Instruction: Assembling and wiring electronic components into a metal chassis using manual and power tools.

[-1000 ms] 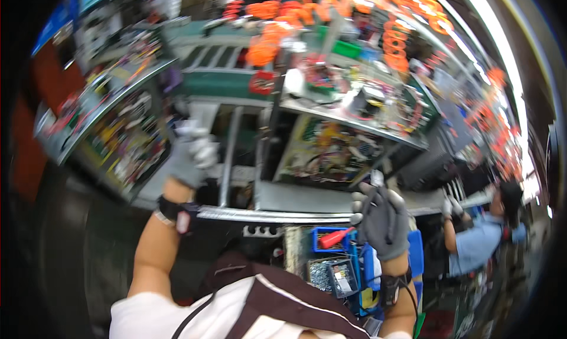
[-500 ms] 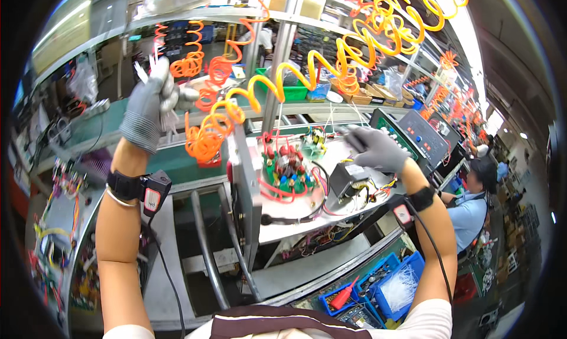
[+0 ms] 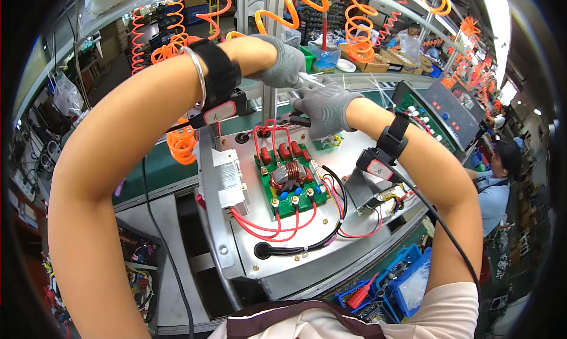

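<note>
Left hand [image 3: 284,62] and right hand [image 3: 326,107] meet at white strips [image 3: 310,79], grips unclear; orange coiled hoses [image 3: 181,152] hang beyond; wrist modules [image 3: 378,167] bear labels [image 3: 379,169].

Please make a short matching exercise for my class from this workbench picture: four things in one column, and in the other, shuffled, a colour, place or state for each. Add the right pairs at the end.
Column one
1. Circuit board
2. Right hand
3. Coiled hoses
4. Screwdriver-like tool

Column two
A. Orange, hanging in the upper part of the picture
B. Red, near the picture's lower edge
C. Green, on a silvery metal panel
D. In a grey glove, close beside the left hand

Right pairs: 1-C, 2-D, 3-A, 4-B
</note>
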`<state>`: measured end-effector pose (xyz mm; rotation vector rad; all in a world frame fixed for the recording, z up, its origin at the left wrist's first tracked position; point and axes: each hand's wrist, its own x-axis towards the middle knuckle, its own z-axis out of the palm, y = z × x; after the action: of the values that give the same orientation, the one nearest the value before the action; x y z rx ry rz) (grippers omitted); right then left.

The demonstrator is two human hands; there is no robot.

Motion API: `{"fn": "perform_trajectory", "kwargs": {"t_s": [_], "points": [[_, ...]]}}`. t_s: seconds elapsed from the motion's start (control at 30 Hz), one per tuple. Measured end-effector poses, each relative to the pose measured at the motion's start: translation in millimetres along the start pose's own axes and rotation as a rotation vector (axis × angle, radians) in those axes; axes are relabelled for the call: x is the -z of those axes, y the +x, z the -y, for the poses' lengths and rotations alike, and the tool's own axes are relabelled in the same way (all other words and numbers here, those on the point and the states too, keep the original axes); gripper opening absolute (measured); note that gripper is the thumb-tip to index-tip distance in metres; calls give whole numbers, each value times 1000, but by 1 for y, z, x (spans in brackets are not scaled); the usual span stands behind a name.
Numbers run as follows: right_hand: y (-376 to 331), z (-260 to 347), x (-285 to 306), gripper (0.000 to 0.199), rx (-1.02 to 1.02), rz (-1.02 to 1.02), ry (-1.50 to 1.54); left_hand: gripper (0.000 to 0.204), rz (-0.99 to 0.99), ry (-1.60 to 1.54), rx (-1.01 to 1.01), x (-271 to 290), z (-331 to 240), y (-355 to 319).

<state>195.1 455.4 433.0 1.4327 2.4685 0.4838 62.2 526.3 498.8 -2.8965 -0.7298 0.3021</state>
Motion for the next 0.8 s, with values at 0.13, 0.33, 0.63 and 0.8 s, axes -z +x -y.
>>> {"fn": "perform_trajectory", "kwargs": {"t_s": [0.13, 0.33, 0.63, 0.8], "points": [[3, 1, 5, 42, -40, 287, 102, 32, 251, -55, 12, -11, 4, 22], [6, -4, -6, 47, -1, 174, 231, 28, 578, -89, 134, -35, 19, 37], [5, -6, -9, 47, -12, 191, 191, 25, 560, 170, 49, -46, 19, 47], [6, -4, -10, 43, 7, 133, 181, 26, 589, 102, 106, -46, 22, 47]]}}
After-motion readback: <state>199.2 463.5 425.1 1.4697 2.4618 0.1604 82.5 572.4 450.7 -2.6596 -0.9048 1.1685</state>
